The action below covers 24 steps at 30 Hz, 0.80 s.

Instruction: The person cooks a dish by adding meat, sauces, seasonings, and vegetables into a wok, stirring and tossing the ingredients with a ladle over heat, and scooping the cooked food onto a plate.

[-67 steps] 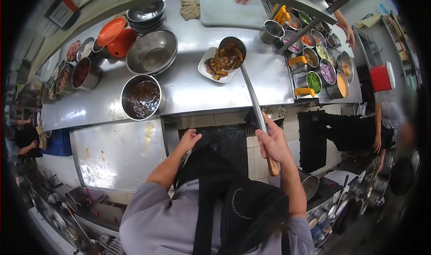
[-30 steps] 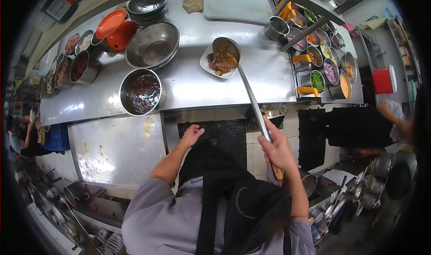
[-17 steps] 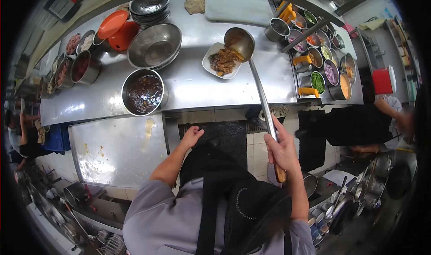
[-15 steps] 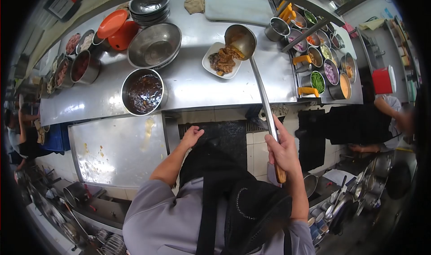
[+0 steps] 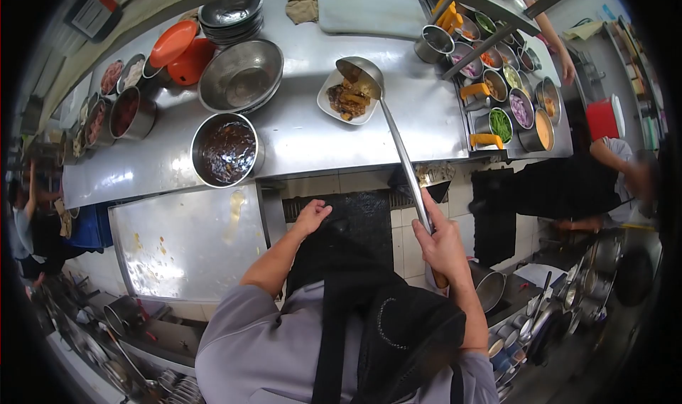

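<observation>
My right hand [image 5: 442, 244] is wrapped around the long handle of a ladle [image 5: 402, 152], near its wooden end. The ladle's steel bowl is tilted over the far part of a white square dish [image 5: 328, 111]. Brown, saucy chunks of food [image 5: 349, 104] lie in this dish, partly covered from view by the ladle. My left hand [image 5: 311, 217] hangs in the air in front of the counter edge, fingers loosely bent and nothing visible in it. The closest vessel to it is a steel pot [image 5: 257, 164] of dark brown sauce.
A steel counter [image 5: 305, 144] carries a wide metal bowl [image 5: 241, 73], an orange container [image 5: 193, 59], a white cutting board [image 5: 369, 9] and a rack of chopped-ingredient tins [image 5: 501, 125]. A co-worker [image 5: 561, 191] stands at right; another person's arm [image 5: 558, 45] reaches in behind.
The ladle has swung left and tipped further over, and more brown sauce lies on the food. My right hand moved slightly left. Another person's arm has appeared at the upper right.
</observation>
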Tool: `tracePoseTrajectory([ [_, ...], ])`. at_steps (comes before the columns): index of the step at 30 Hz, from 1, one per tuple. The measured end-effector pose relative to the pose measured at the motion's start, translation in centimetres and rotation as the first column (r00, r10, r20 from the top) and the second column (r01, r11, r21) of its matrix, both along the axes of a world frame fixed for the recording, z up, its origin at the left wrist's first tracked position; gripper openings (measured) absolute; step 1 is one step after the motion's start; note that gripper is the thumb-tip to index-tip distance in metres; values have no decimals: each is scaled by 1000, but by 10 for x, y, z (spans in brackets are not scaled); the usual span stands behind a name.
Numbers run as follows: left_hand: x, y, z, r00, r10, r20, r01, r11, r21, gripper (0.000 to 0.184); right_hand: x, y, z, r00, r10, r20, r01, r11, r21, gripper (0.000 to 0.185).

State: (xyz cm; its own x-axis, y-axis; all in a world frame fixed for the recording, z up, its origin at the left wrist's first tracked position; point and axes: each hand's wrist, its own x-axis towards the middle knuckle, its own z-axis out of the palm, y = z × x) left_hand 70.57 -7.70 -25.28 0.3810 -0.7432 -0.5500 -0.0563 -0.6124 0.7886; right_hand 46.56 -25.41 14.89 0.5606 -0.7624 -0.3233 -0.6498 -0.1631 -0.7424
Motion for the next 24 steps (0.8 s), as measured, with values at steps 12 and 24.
tracePoseTrajectory([
  [12, -33, -80, 125, 720, 164, -674, -197, 980, 28, 31, 1, 14, 22, 996, -91, 2, 90, 996, 27, 63],
  [24, -70, -259, 239, -230, 397, -888, -630, 635, 447, 25, -6, 23, -12, 994, -95, 54, 94, 995, 17, 65],
])
